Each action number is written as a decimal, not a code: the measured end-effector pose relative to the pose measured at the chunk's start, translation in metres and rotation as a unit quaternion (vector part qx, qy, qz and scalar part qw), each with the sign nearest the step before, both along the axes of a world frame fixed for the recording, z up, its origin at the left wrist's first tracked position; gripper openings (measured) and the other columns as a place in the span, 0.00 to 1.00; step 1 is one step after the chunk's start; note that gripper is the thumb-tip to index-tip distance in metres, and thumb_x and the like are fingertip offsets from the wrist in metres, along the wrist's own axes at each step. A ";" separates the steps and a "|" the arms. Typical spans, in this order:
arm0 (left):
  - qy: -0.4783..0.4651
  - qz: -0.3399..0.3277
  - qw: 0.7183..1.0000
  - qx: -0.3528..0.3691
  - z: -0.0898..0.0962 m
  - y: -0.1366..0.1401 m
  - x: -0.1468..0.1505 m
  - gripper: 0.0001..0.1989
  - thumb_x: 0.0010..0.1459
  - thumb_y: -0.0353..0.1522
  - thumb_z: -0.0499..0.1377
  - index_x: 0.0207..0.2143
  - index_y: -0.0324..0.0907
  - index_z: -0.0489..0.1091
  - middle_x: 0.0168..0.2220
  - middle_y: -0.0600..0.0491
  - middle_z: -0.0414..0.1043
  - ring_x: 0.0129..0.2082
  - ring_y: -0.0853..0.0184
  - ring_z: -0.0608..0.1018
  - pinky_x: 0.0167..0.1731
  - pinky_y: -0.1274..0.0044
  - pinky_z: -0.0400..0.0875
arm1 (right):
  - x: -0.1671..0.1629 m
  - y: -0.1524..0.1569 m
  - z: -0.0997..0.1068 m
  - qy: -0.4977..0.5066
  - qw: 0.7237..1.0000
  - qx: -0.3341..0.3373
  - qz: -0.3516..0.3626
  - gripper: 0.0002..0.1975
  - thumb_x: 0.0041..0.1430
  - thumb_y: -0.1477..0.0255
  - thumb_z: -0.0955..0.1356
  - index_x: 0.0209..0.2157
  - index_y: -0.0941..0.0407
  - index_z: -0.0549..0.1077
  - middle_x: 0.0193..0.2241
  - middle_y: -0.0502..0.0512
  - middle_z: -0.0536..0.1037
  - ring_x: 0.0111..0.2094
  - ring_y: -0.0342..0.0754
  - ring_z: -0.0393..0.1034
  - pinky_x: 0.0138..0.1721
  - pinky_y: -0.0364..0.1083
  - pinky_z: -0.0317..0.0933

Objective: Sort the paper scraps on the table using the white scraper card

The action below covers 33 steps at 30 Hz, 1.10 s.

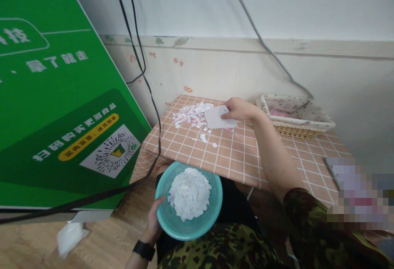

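Observation:
My left hand [154,215] grips the left rim of a round turquoise plastic basket [216,209], thumb over the edge. Inside it lies a heap of small white paper pieces [189,193]. My right hand [238,109] pinches a flat white card [217,118] with a small hole near one corner. The card is held over the table, at the right side of a spread of white and pinkish paper scraps [192,113]. A few loose scraps [214,145] lie nearer the table's front edge.
A brown checked cloth covers the table [240,154]. A lined wicker basket [295,127] with something pink inside stands at the back right. A dark cable [155,109] hangs in front of the table's left side, beside a green printed panel [70,96]. White plastic [70,236] lies on the floor.

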<state>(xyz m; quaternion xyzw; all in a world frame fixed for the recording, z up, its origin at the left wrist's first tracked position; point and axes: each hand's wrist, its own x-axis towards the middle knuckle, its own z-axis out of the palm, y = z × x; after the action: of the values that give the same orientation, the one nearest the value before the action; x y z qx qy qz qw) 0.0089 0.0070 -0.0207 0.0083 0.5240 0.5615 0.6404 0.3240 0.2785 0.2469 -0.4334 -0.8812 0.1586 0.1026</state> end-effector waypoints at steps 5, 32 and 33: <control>-0.003 0.007 1.000 -0.006 0.001 0.000 0.000 0.10 0.43 0.33 0.63 0.28 0.36 0.78 0.26 0.49 0.80 0.25 0.60 0.79 0.30 0.70 0.75 | -0.002 -0.002 0.000 0.017 0.998 -0.034 0.042 0.09 0.45 0.69 0.67 0.27 0.61 0.73 0.22 0.51 0.72 0.23 0.42 0.62 0.24 0.41 0.53; 0.013 0.007 1.000 0.001 0.007 0.001 0.002 0.10 0.40 0.34 0.64 0.26 0.36 0.77 0.24 0.49 0.79 0.25 0.58 0.79 0.30 0.70 0.73 | -0.004 0.002 -0.005 0.017 0.997 -0.038 0.063 0.10 0.47 0.68 0.67 0.27 0.61 0.74 0.22 0.51 0.72 0.24 0.42 0.62 0.25 0.42 0.53; 0.014 0.008 1.000 -0.001 0.006 0.001 0.002 0.10 0.40 0.34 0.64 0.25 0.36 0.77 0.24 0.49 0.79 0.25 0.58 0.79 0.30 0.69 0.73 | -0.003 0.003 -0.006 0.018 0.998 -0.028 0.055 0.10 0.47 0.68 0.67 0.27 0.61 0.74 0.22 0.51 0.72 0.24 0.41 0.62 0.25 0.42 0.53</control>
<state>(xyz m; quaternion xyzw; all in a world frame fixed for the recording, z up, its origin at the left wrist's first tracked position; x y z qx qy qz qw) 0.0105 0.0085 -0.0144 0.0114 0.5331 0.5657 0.6290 0.3208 0.2814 0.2413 -0.3844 -0.8969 0.1960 0.0975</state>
